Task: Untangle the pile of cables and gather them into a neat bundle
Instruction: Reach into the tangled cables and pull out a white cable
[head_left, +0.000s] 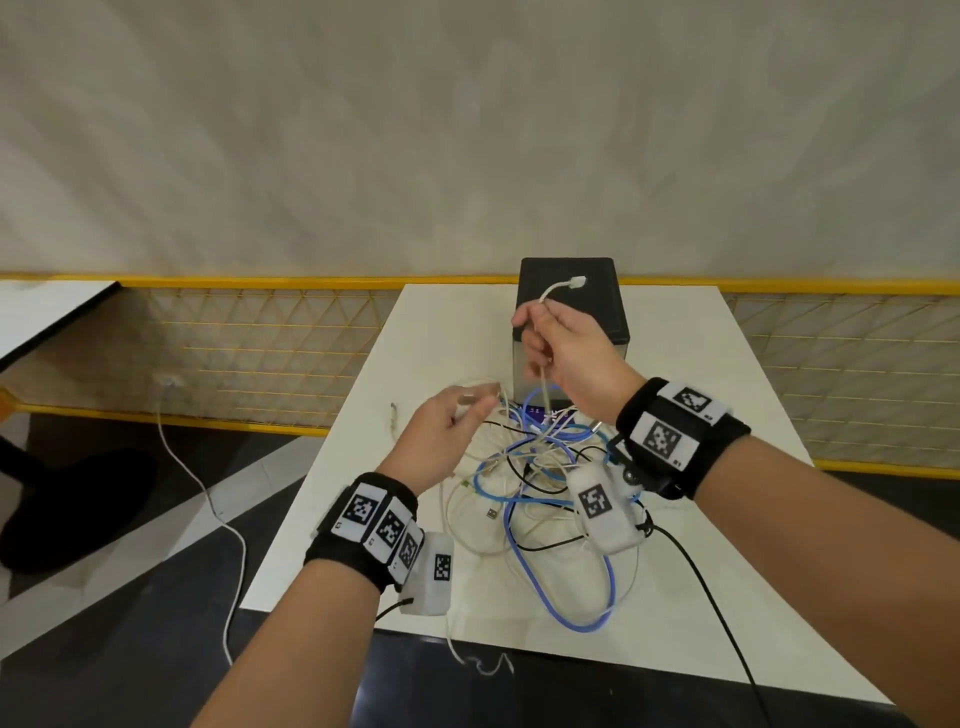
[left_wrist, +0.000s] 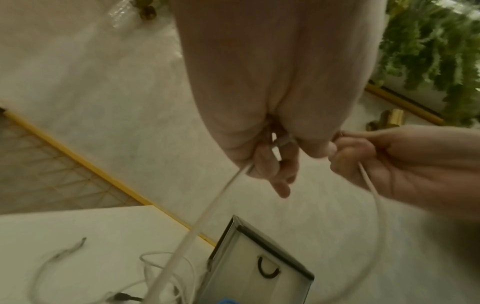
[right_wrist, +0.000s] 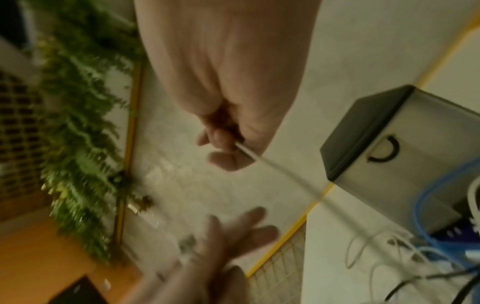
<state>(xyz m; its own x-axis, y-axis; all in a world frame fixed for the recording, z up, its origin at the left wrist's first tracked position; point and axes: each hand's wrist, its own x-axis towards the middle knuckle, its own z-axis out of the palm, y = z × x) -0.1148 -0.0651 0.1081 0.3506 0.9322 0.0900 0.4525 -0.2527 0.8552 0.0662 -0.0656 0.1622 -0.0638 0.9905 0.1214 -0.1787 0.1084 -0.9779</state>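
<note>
A tangle of white, blue and black cables (head_left: 540, 483) lies on the white table (head_left: 701, 545). My right hand (head_left: 535, 338) is raised above the pile and grips a white cable (right_wrist: 272, 168). That cable's plug end (head_left: 576, 282) sticks up past the fist. My left hand (head_left: 475, 408) is lower and to the left, at the pile's far edge, pinching a thin white cable (left_wrist: 207, 209) between thumb and fingers (left_wrist: 275, 164). From it the strand runs down into the tangle. A blue cable loop (head_left: 571, 613) reaches toward the table's near edge.
A box with a black lid (head_left: 569, 301) stands just behind the pile. A short loose cable (head_left: 393, 415) lies left of it. One white cable end (head_left: 483, 665) hangs over the near edge. A yellow mesh railing (head_left: 260, 353) runs behind the table, and another cable (head_left: 208, 499) trails on the floor.
</note>
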